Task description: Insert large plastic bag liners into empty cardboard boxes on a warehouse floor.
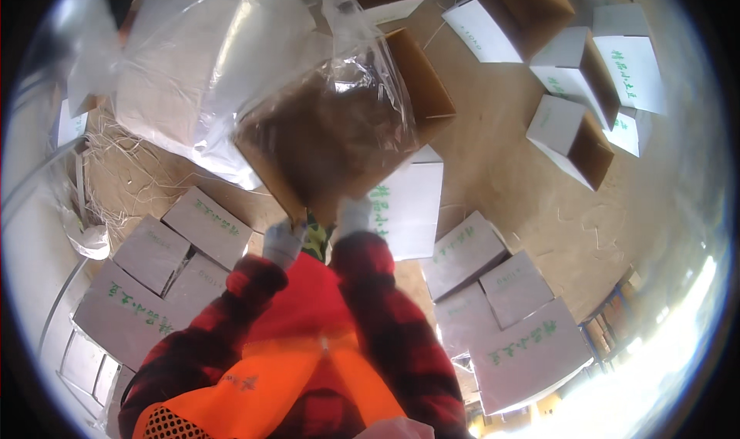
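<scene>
In front of me is an open cardboard box (266,161) with a brown inside. A clear plastic bag (362,73) lies crumpled over its opening and hangs past its far side. My left hand (284,244), in a pale glove, is closed at the box's near left corner, apparently gripping its edge. My right hand (354,214), gloved too, is at the near edge of the box; motion blur hides its fingers. Right of that hand is a white box panel (412,211) with green print.
Closed white boxes (139,308) are stacked at my left, and more white boxes (509,343) at my right. Several open boxes (574,134) lie on the brown floor at the far right. A large plastic-covered bundle (177,77) stands at the far left, near loose straps (123,161).
</scene>
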Motion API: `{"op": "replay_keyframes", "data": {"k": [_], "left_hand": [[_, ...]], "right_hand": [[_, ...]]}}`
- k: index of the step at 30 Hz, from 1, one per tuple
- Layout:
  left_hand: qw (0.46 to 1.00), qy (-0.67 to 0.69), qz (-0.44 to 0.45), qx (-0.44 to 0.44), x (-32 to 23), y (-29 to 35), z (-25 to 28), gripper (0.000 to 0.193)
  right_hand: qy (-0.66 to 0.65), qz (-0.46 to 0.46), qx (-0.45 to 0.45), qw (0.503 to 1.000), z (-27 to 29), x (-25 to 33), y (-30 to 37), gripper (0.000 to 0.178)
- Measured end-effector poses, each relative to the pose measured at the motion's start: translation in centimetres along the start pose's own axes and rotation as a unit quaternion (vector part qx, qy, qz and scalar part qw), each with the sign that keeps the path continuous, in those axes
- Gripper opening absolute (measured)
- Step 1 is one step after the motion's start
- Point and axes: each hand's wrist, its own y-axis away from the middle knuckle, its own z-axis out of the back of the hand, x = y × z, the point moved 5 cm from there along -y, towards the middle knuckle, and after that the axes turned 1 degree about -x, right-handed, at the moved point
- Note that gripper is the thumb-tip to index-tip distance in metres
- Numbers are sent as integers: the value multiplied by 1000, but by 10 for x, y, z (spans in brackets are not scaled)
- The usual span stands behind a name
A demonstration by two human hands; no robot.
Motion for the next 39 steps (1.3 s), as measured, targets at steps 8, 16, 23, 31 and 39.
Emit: {"op": "replay_keyframes", "data": {"k": [8, 16, 23, 31, 39], "left_hand": [[932, 145, -192, 269, 2, 163, -4, 35], [839, 541, -7, 62, 98, 135, 109, 68], [784, 563, -103, 240, -119, 227, -80, 52], [854, 484, -172, 77, -60, 285, -265, 27], [880, -79, -418, -211, -95, 470, -257, 22]], "right_hand": [[106, 242, -161, 951, 145, 37, 209, 53], [-10, 230, -151, 961, 277, -153, 324, 45], [-65, 113, -178, 975, 330, -374, 316, 42], [-42, 33, -116, 992, 269, -529, 233, 41], [-92, 288, -120, 946, 373, -455, 413, 90]]}}
